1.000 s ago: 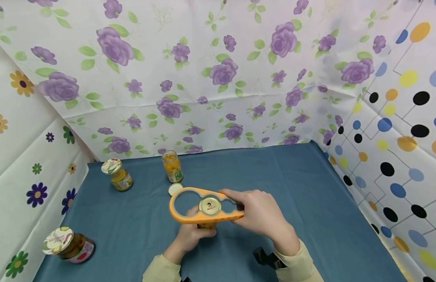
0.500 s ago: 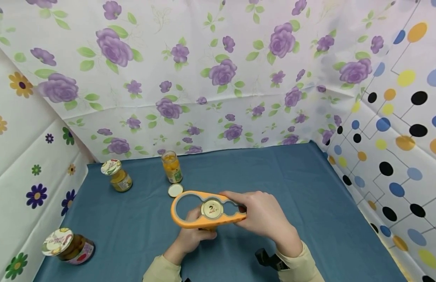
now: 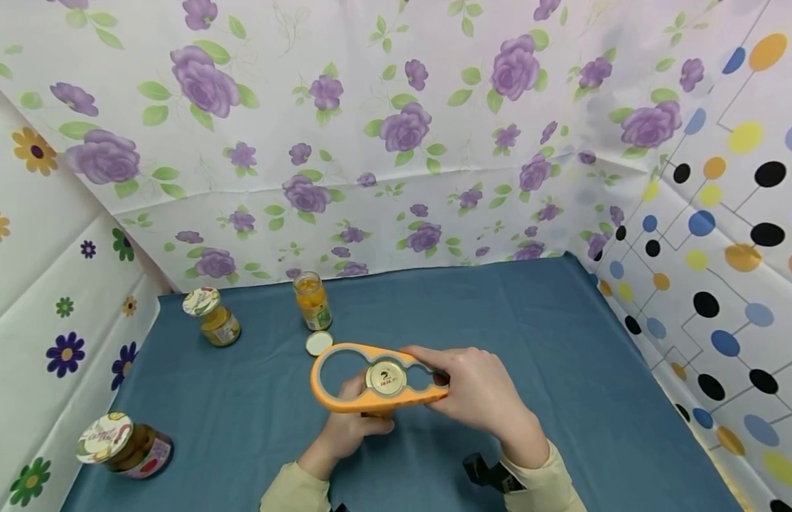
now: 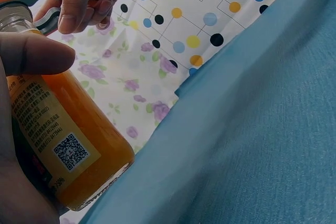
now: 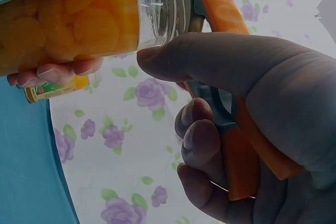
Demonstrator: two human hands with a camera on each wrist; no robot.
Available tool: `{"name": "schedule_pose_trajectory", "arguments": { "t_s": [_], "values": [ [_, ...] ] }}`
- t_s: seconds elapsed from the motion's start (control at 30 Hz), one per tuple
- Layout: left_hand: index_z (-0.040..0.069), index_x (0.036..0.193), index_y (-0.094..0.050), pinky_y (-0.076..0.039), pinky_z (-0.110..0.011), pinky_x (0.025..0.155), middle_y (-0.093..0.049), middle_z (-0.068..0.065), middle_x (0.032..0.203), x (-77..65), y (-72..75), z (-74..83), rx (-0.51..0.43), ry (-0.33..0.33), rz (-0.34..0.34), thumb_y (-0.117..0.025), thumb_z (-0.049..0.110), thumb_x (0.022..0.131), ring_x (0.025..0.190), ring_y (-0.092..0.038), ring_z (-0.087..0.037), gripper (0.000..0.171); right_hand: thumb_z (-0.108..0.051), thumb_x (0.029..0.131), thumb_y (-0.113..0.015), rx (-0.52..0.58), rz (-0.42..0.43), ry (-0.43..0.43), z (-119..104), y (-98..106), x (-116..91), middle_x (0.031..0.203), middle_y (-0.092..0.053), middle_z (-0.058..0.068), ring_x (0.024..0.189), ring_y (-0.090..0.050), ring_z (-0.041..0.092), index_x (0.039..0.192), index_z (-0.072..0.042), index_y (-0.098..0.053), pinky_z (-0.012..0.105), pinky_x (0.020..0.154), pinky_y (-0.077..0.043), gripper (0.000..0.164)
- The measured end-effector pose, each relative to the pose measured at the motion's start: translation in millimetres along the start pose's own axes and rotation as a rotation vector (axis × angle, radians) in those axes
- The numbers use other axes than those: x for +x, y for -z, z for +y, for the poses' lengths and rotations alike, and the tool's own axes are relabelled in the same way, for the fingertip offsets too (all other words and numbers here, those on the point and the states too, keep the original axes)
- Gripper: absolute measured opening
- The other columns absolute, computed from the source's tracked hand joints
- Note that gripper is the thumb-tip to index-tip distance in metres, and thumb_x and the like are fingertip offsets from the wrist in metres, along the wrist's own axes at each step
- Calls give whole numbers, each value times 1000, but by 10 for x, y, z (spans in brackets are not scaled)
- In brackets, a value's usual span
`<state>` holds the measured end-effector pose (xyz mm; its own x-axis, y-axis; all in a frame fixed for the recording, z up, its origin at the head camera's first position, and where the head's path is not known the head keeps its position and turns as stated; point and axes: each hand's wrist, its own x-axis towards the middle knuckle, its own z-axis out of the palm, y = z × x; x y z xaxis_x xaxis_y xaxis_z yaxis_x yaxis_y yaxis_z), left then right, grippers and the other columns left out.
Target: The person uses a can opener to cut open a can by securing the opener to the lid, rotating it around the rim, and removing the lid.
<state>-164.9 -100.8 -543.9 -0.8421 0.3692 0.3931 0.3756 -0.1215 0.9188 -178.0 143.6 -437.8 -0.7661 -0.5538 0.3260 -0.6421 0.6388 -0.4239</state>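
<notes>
My left hand (image 3: 343,432) grips a glass jar (image 4: 89,129) of orange fruit pieces round its labelled body. In the head view most of this jar is hidden under the jar opener (image 3: 335,404), an orange loop with grey lining and several scalloped openings. One of the middle openings sits round the jar's gold lid (image 3: 386,377). My right hand (image 3: 479,390) holds the opener's handle end, its fingers curled round the two orange arms. In the right wrist view the thumb (image 5: 173,59) lies beside the jar's clear neck, and the opener is up against the lid.
Behind the hands stands an uncapped jar (image 3: 313,306) of yellow fruit, with a loose lid (image 3: 319,344) before it on the blue cloth (image 3: 562,355). Two jars with patterned lids, one yellow (image 3: 220,327) and one dark (image 3: 143,451), stand on the left. Patterned sheets wall the table.
The opener, lid and both hands have shifted slightly toward the right and nearer the body, with the opener still round the lid. Over the last half second they barely move.
</notes>
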Motion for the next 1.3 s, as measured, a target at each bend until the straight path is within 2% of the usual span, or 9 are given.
{"name": "schedule_pose_trajectory", "arguments": {
  "t_s": [0.1,0.2,0.27,0.47,0.63,0.87,1.0,1.13,1.3],
  "values": [
    [4,140,-63,-54,-40,86,-71,-10,112,-2,2,6,-14,5,6,-81,0,84,89,-64,-24,59,-16,83,-92,-7,4,1,5,4,4,64,-42,-19,53,-35,2,145,-35,-69,23,49,-30,69],
    [3,138,-63,-53,-39,82,-71,-8,108,-6,1,12,6,-3,9,-81,0,83,84,-62,-22,58,-16,83,-92,-11,-2,1,12,8,8,64,-42,-19,53,-35,2,145,-35,-69,23,50,-31,69],
    [3,139,-63,-54,-39,83,-72,-8,111,-9,0,14,5,-4,13,-80,0,81,85,-63,-22,60,-16,83,-92,-15,-5,-3,18,15,8,64,-43,-19,53,-35,1,146,-35,-68,23,50,-31,70],
    [1,138,-64,-54,-40,88,-72,-7,118,-10,2,0,-69,24,33,-79,1,79,92,-64,-24,61,-17,83,-93,-9,8,-11,47,35,6,64,-42,-18,52,-34,1,146,-35,-68,24,50,-30,71],
    [-3,137,-63,-54,-38,89,-72,-6,117,-21,3,-6,-82,57,57,-78,-1,78,93,-64,-21,61,-22,85,-93,-21,28,-15,58,47,11,64,-43,-19,51,-35,0,146,-36,-68,23,50,-31,68],
    [-3,139,-61,-53,-36,97,-68,-9,123,-43,-2,-5,-33,115,79,-76,-7,75,106,-66,-20,66,-14,83,-92,-18,59,-54,67,60,2,64,-46,-20,52,-37,0,145,-34,-69,23,49,-32,69],
    [0,142,-59,-52,-37,101,-67,-13,128,-46,11,-16,0,88,66,-76,-6,76,111,-66,-22,68,-16,84,-92,-23,69,-89,78,67,-4,64,-46,-19,53,-39,1,145,-34,-69,24,50,-33,69],
    [2,136,-62,-54,-37,95,-71,-11,119,-43,26,-37,71,48,65,-78,-2,75,102,-67,-21,63,-14,84,-91,2,89,-130,82,83,-1,64,-47,-18,52,-39,1,147,-33,-68,25,50,-33,69],
    [7,131,-65,-53,-38,87,-71,-7,108,-25,27,-41,136,34,78,-78,2,72,91,-65,-21,61,-11,82,-89,39,130,-185,90,96,-2,62,-48,-17,51,-41,3,147,-33,-68,25,49,-33,71]
  ]
}}
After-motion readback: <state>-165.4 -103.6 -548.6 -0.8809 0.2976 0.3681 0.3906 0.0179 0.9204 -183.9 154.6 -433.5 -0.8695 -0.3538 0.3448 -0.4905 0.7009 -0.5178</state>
